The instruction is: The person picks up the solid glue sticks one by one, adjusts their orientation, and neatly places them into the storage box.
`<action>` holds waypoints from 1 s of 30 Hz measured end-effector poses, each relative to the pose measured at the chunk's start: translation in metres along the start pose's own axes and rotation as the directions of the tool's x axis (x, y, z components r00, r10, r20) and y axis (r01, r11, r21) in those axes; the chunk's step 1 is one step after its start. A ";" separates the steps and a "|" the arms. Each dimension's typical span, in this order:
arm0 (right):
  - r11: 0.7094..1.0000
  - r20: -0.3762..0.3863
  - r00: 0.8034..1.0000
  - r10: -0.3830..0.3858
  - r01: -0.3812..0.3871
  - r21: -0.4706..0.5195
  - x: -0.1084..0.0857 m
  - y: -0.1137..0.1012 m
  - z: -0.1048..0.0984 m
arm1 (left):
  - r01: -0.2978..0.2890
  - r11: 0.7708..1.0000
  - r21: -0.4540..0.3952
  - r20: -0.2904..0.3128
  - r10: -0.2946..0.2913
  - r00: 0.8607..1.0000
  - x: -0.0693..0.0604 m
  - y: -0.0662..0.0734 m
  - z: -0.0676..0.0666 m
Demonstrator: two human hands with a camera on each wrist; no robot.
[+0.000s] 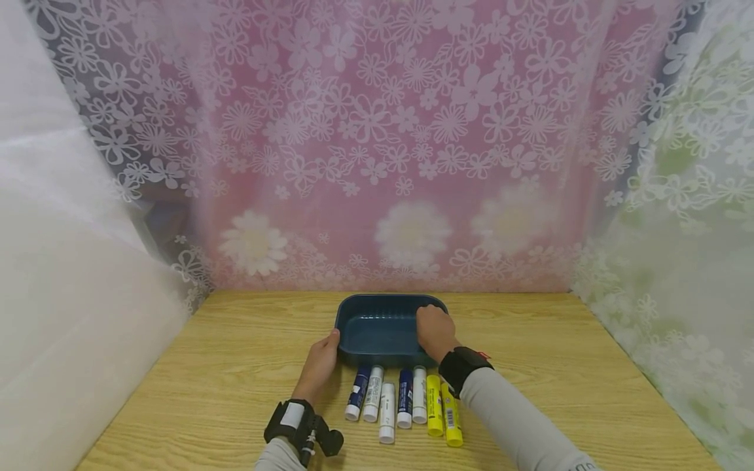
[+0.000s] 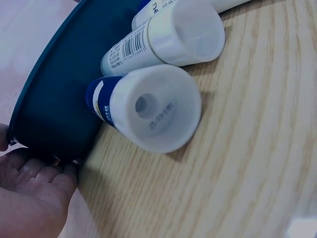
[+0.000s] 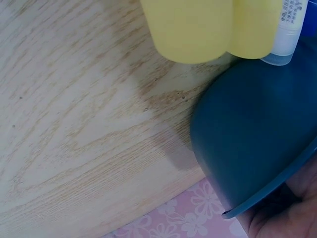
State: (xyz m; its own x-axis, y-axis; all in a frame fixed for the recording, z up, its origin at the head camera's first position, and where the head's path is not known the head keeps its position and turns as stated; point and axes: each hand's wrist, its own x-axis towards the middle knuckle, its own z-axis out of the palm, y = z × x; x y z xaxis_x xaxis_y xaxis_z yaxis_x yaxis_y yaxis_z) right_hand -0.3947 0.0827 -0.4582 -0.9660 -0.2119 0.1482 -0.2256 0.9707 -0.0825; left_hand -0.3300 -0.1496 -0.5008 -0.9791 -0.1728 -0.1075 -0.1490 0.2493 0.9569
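A dark teal rectangular tray [image 1: 377, 358] sits on the wooden table, its open top facing up. My left hand [image 1: 320, 365] grips the tray's left side; the left wrist view shows the thumb at the rim and the curled fingers [image 2: 37, 173] under the wall. My right hand [image 1: 436, 330] is bent over the tray's right end, knuckles up, with its fingertips hidden inside. Whether it pinches anything there cannot be seen. Several glue sticks lie side by side before the tray: navy [image 1: 357, 394], white [image 1: 387, 413] and yellow [image 1: 451, 418] ones, with their ends toward me.
Wood-grain table [image 1: 565, 392] surrounds the tray. A pink flowered curtain [image 1: 377, 163] hangs behind its back edge. Pale sheets hang at the left [image 1: 76, 294] and right [image 1: 677, 294]. The glue sticks lie close to the tray's front wall, between my forearms.
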 end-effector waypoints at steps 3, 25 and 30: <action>1.000 0.013 1.000 0.004 -0.004 0.000 0.000 0.000 0.000 | -0.001 1.000 -0.006 0.000 0.001 1.000 0.000 0.001 0.000; 1.000 0.001 1.000 0.013 -0.013 0.027 0.004 0.000 0.003 | 0.006 1.000 0.007 0.005 -0.006 1.000 0.000 0.001 0.000; 0.999 -0.010 1.000 0.013 -0.012 0.047 0.006 -0.002 -0.003 | -0.005 1.000 0.011 0.005 0.005 1.000 0.001 0.000 0.000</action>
State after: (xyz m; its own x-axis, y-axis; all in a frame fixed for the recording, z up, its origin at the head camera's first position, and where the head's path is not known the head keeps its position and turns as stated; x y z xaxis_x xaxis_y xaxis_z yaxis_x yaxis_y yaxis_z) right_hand -0.4002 0.0800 -0.4547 -0.9675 -0.1986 0.1568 -0.2196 0.9668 -0.1305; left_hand -0.3307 -0.1499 -0.5006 -0.9805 -0.1669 -0.1038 -0.1455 0.2609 0.9544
